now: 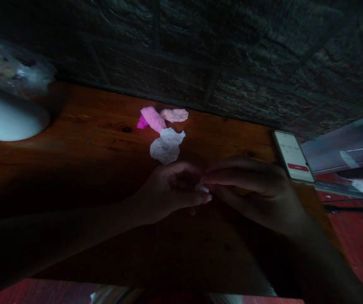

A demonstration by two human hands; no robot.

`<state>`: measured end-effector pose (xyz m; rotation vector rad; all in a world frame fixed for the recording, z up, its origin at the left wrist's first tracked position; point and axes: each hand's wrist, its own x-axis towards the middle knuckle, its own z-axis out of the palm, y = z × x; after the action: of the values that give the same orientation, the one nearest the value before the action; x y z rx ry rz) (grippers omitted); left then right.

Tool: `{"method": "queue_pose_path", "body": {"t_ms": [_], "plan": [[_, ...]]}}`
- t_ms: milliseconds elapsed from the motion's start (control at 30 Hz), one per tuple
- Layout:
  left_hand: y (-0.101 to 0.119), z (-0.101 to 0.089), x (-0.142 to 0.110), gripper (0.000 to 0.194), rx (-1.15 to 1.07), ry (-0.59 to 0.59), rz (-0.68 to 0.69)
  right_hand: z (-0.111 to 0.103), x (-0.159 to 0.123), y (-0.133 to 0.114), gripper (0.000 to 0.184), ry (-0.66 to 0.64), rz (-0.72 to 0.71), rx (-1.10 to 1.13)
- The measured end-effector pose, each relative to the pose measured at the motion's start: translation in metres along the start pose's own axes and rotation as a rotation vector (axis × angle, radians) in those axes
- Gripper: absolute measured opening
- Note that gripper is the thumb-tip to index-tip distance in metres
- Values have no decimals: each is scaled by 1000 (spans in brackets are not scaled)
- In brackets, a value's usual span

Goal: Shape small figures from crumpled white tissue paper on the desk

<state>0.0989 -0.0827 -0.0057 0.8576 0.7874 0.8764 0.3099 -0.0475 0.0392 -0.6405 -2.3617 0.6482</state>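
In the dim middle of the head view my left hand (pixel 169 192) has its thumb and fingers closed on a small white piece (pixel 202 188), perhaps clay or paper. My right hand (pixel 257 190) comes in from the right, its fingertips pinched together against the same piece. Most of that piece is hidden by the fingers. Just beyond my left hand lies a thin, crumpled white sheet (pixel 167 145). Touching it are a pink lump (pixel 153 119), a pale pink strip (pixel 175 115) and a bright magenta bit (pixel 142 122), all soft and wrinkled.
The wooden table (pixel 105 131) meets a dark stone-tiled wall (pixel 181 55) at the back. A phone (pixel 293 156) with a lit timer screen lies near the right edge. At left are a rounded white object (pixel 10 114) and a clear plastic bag (pixel 13 67). Red floor (pixel 352 240) shows below.
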Motion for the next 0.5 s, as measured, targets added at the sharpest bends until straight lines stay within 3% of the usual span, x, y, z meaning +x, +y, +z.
{"method": "queue_pose_path", "body": {"t_ms": [333,500], "plan": [[0,0,0,31,-4,1,-5,-1,0,-1,25,0,41,54],[1,-1,1,32,-34,-2,-22,-4,-2,-2,27,62,158,109]]}}
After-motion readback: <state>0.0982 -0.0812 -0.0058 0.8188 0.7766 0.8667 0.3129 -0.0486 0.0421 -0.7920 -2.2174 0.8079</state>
